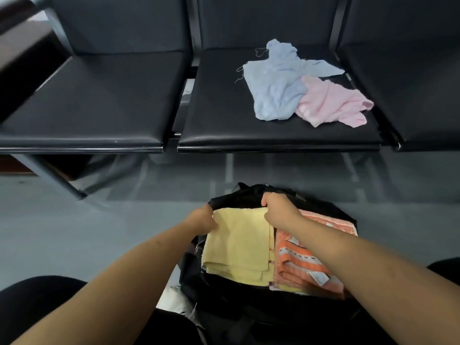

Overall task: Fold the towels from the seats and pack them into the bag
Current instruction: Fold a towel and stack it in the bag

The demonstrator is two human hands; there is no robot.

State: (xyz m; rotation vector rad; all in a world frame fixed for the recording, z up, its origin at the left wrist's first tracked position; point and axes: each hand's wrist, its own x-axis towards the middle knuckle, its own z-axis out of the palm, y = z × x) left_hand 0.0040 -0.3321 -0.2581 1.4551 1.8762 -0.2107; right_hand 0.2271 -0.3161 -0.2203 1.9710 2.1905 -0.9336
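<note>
A black bag (224, 295) sits open on the floor. Inside the bag lies a folded yellow towel (239, 242), with an orange striped towel (303, 257) right beside it. The left hand (202, 220) pinches the yellow towel's left corner. The right hand (278, 207) has its fingers curled over the towel's far edge. Beyond the bag, a blue towel (276, 80) and a pink towel (331, 103) lie crumpled and touching on a black seat (224, 115).

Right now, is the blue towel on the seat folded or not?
Not folded. The blue towel lies crumpled on the middle seat, edges bunched, loose threads trailing, touching the pink towel.
</note>
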